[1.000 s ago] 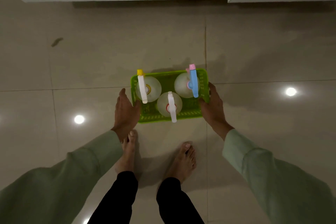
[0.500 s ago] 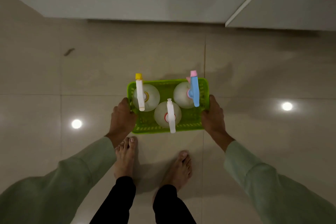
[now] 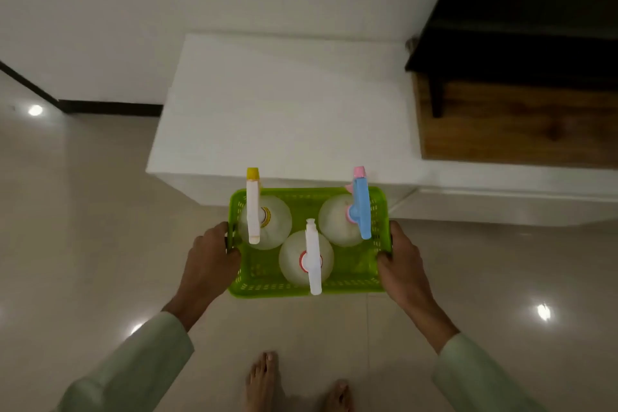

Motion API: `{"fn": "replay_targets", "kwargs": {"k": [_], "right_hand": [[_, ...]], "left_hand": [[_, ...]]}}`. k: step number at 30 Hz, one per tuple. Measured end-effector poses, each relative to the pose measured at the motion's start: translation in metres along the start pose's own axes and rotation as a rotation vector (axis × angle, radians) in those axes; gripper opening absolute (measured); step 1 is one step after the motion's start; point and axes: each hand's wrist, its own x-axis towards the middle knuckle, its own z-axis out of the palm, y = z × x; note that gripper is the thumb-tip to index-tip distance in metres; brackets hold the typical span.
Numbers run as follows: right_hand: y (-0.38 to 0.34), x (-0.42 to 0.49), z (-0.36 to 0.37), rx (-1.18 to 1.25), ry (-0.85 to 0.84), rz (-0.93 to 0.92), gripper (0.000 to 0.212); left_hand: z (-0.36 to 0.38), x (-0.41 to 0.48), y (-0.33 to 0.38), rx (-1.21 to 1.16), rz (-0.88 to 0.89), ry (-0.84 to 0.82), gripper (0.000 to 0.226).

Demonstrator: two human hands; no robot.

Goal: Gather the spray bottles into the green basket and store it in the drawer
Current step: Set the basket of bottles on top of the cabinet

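Note:
The green basket (image 3: 354, 274) hangs in the air above the tiled floor, level, in front of a white cabinet. Three clear spray bottles stand upright inside it: one with a white and yellow sprayer (image 3: 253, 207) at the back left, one with a blue and pink sprayer (image 3: 362, 207) at the back right, and one with a white sprayer (image 3: 313, 257) at the front middle. My left hand (image 3: 209, 261) grips the basket's left side. My right hand (image 3: 399, 259) grips its right side.
A low white cabinet (image 3: 287, 103) stands just beyond the basket, its front face partly hidden by it. A dark wooden unit (image 3: 515, 83) sits to the cabinet's right. A white wall with black skirting runs behind. My bare feet (image 3: 264, 378) stand on glossy beige tiles.
Both hands closed on the basket's sides and lifted it off the floor. The view tilted up, and the white cabinet's top and the wooden unit came into sight.

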Motion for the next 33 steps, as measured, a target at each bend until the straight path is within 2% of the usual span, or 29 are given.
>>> {"fn": "replay_targets", "kwargs": {"k": [5, 12, 19, 27, 30, 33], "right_hand": [[-0.079, 0.031, -0.026, 0.018, -0.027, -0.028, 0.033], [-0.134, 0.111, 0.005, -0.016, -0.008, 0.027, 0.032], [-0.150, 0.175, 0.047, -0.060, 0.020, 0.121, 0.032], [-0.153, 0.197, 0.059, -0.107, 0.058, 0.140, 0.023], [-0.152, 0.194, 0.058, -0.060, 0.031, 0.141, 0.023], [-0.148, 0.185, 0.054, 0.138, 0.028, 0.177, 0.040]], "left_hand": [[-0.073, 0.033, 0.044, -0.045, -0.001, -0.015, 0.034], [-0.111, 0.126, 0.063, -0.015, 0.007, 0.012, 0.029], [-0.113, 0.203, 0.062, 0.032, -0.010, -0.033, 0.030], [-0.111, 0.236, 0.054, -0.015, -0.014, -0.085, 0.031], [-0.113, 0.233, 0.051, -0.066, -0.017, -0.114, 0.039], [-0.112, 0.221, 0.044, -0.152, 0.009, -0.065, 0.053]]}}
